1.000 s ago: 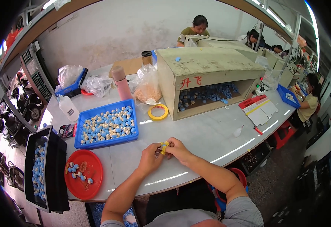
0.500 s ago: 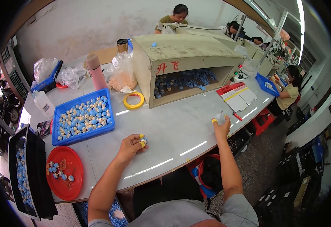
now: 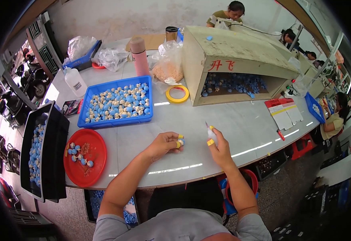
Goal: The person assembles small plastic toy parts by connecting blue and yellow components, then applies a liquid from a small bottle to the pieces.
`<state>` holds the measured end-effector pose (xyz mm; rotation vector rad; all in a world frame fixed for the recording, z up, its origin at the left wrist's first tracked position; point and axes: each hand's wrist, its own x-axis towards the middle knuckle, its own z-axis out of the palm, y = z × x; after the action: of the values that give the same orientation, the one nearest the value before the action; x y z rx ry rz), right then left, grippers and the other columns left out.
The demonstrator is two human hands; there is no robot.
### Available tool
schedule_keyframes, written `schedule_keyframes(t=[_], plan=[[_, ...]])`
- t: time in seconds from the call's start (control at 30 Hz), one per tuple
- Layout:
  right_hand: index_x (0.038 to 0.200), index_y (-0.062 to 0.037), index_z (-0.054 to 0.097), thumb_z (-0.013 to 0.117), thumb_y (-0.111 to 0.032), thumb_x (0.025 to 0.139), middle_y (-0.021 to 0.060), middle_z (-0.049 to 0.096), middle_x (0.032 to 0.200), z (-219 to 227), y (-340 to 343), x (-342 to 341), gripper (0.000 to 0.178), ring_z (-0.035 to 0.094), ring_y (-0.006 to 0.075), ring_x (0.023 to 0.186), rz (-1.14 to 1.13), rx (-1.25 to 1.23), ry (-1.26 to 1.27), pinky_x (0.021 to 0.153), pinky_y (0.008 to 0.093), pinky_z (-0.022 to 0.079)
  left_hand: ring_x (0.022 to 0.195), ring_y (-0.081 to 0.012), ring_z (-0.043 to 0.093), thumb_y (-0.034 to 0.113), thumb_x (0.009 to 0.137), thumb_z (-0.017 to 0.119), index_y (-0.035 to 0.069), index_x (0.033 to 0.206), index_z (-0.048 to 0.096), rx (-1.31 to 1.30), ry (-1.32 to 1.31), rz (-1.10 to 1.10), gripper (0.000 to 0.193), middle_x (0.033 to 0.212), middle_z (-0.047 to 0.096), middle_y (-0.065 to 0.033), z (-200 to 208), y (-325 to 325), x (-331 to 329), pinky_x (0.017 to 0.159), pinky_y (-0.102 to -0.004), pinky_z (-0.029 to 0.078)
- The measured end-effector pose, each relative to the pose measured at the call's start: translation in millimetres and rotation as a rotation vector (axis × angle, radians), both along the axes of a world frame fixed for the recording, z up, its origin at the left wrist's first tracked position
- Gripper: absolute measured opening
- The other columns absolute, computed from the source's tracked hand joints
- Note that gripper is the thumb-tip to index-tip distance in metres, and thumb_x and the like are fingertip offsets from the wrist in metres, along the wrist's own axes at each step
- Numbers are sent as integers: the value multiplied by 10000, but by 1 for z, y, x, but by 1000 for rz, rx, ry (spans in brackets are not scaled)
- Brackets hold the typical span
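In the middle of the white table, my left hand pinches a small blue-and-white figure piece between yellow-wrapped fingertips. To its right, my right hand is closed around a small translucent squeeze bottle with a thin needle tip pointing up and left. Yellow wraps cover its thumb and a fingertip too. The bottle's tip and the piece are apart. Beyond my left hand, a blue tray holds many blue-and-cream pieces. A red plate at the left carries several similar pieces and some crumbs.
A black bin of blue pieces stands at the left edge. Behind are a white bottle, pink flask, yellow tape roll and a beige box with blue pieces inside. Cards and a red marker lie right. Co-workers sit beyond.
My right hand has come in from the right with the squeeze bottle, closer to my left hand. My left hand keeps the piece. The view has turned, shifting the table's things rightward.
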<state>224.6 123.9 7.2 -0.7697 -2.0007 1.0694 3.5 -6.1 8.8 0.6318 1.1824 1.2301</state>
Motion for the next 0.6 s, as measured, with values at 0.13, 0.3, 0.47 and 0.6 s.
schedule_keyframes(t=[0.13, 0.3, 0.47, 0.6], plan=[[1202, 25, 485, 664, -110, 863, 192, 647, 886, -4, -26, -16, 407, 654, 309, 749, 158, 173, 67, 673, 324, 526, 899, -166, 662, 39, 875, 640, -69, 1216, 541, 11, -15, 10, 371, 1027, 648, -104, -6, 0, -1, 787, -244, 558], [988, 17, 567, 722, -59, 753, 148, 619, 755, -13, -35, -19, 292, 593, 279, 582, 158, 403, 237, 552, 352, 485, 879, -164, 666, 30, 871, 634, -101, 1179, 540, 36, 45, -28, 348, 1006, 645, -117, -11, 2, 0, 770, -257, 568], [933, 20, 585, 710, -57, 743, 140, 617, 718, -12, -37, -16, 241, 575, 276, 565, 173, 478, 281, 524, 341, 455, 842, -153, 663, 37, 872, 634, -113, 1166, 550, 27, 55, -68, 341, 972, 655, -122, -9, 0, -1, 756, -246, 563], [926, 21, 593, 696, -78, 753, 143, 629, 721, -14, -38, -16, 224, 574, 275, 556, 168, 446, 314, 518, 343, 449, 788, -130, 650, 67, 873, 646, -114, 1127, 588, -2, 73, -105, 318, 898, 668, -113, -5, -1, 0, 725, -234, 549]])
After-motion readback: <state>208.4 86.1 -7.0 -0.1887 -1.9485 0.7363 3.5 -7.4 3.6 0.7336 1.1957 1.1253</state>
